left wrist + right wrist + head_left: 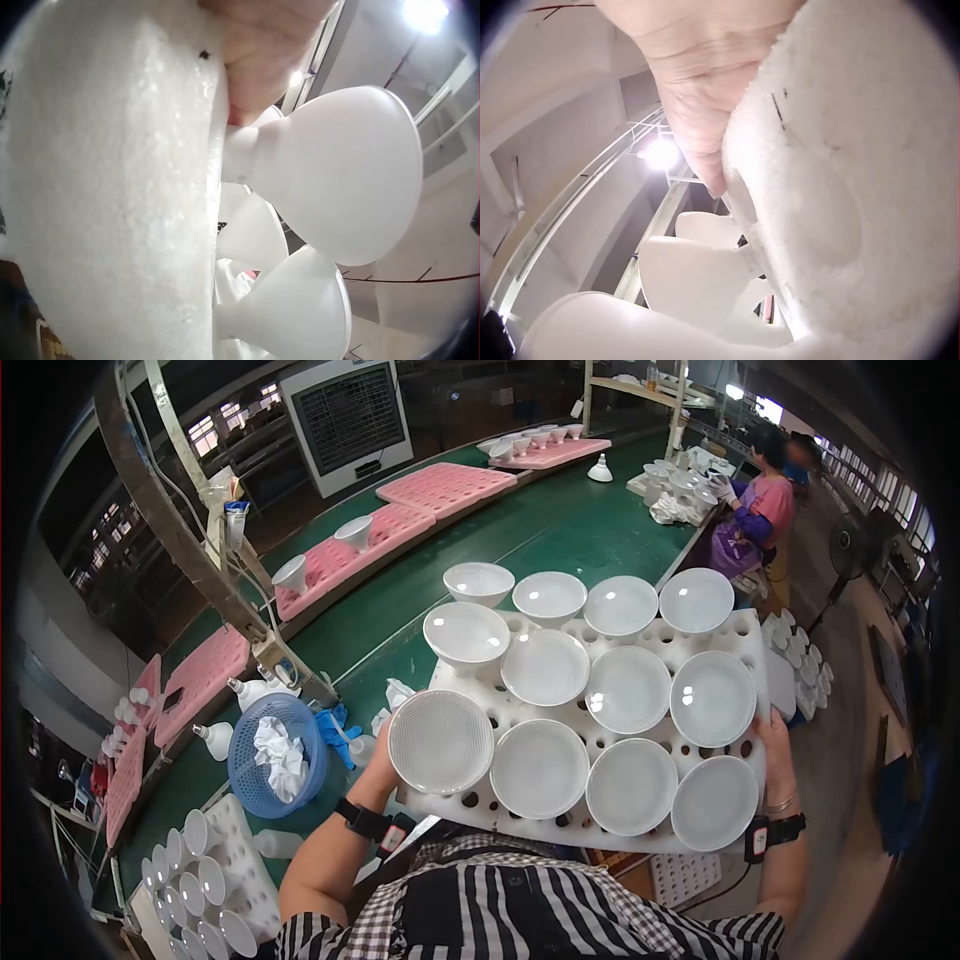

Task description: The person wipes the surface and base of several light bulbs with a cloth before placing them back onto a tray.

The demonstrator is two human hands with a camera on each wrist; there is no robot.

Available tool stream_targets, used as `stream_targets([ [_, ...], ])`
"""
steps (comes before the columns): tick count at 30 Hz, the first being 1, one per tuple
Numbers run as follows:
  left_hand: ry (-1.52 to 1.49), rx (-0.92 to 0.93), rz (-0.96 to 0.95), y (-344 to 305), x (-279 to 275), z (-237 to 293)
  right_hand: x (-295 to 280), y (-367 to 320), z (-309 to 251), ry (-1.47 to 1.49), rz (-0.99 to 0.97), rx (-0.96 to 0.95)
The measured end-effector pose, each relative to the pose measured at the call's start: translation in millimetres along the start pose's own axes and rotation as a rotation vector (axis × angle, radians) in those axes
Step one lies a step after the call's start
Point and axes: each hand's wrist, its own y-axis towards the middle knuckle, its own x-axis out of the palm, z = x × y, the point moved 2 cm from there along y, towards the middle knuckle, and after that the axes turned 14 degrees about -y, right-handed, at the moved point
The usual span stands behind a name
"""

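A white foam tray [112,187] with rows of round holes is held up in front of the body by both hands. White reflector lamp bulbs [630,787] stand in it in three rows, broad faces up and narrow necks down. My left hand [381,768] grips the tray's left edge, next to the front-left bulb [440,742], which hides part of the hand. On the opposite edge my right hand [776,752] grips the foam. In the right wrist view the thumb lies over the rim near the bulbs; in the left wrist view a bulb [345,172] rises beside the hand.
A green workbench [560,510] carries pink hole trays [445,485], some with bulbs. At the left are a blue basket [240,760] with white cloth and another loaded foam tray [245,840]. Another person [765,510] works at the far right, near a standing fan [848,545].
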Motion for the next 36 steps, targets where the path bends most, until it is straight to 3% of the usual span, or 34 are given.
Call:
stream_targets([
  [2, -0.325, -0.077, 0.020, -21, 19, 6, 3, 4, -15, 0.075, 0.050, -0.112],
  [3, -0.325, -0.107, 0.069, -6, 6, 11, 27, 38, -14, 0.075, 0.014, -0.068],
  [5, 0.132, 0.089, 0.080, -1, 12, 21, 38, 75, -42, 0.035, -0.113, -0.100],
  [7, 0.156, 0.181, 0.144, 5, 4, 27, 48, 126, -43, 0.036, -0.130, -0.146],
  [9, 0.158, 0.257, 0.211, 3, 8, 32, 59, 168, -51, -0.016, -0.343, -0.105],
  [11, 0.117, 0.226, 0.381, -9, 19, 40, 87, 206, -58, -0.006, -0.300, -0.119],
  [17, 0.041, 0.348, 0.532, 16, -5, -12, 152, 328, -89, -0.121, -0.494, -0.097],
  [18, -0.450, 0.328, 0.505, 24, 6, -12, 162, 354, -85, -0.110, -0.565, -0.092],
  [19, -0.454, 0.328, 0.511, 32, 14, -11, 170, 375, -82, -0.114, -0.571, -0.091],
  [21, -0.908, 0.259, 0.447, 57, 30, -21, 188, 426, -77, -0.098, -0.646, -0.075],
  [22, -0.912, 0.274, 0.462, 73, 36, -28, 194, 452, -71, -0.122, -0.660, -0.070],
  [27, 0.113, 0.293, 0.824, 113, 62, -74, 224, 523, -21, -0.147, -0.703, -0.100],
  [29, 0.225, 0.305, 0.869, 119, 62, -81, 231, 536, -1, -0.132, -0.684, -0.087],
  [31, -0.159, 0.330, 0.816, 119, 51, -93, 238, 551, 18, -0.088, -0.698, -0.096],
  [32, -0.154, 0.330, 0.843, 111, 37, -105, 240, 555, 27, -0.052, -0.684, -0.094],
  [36, -0.777, 0.430, 0.566, 57, -64, -178, 266, 524, 14, 0.008, -0.782, -0.118],
])
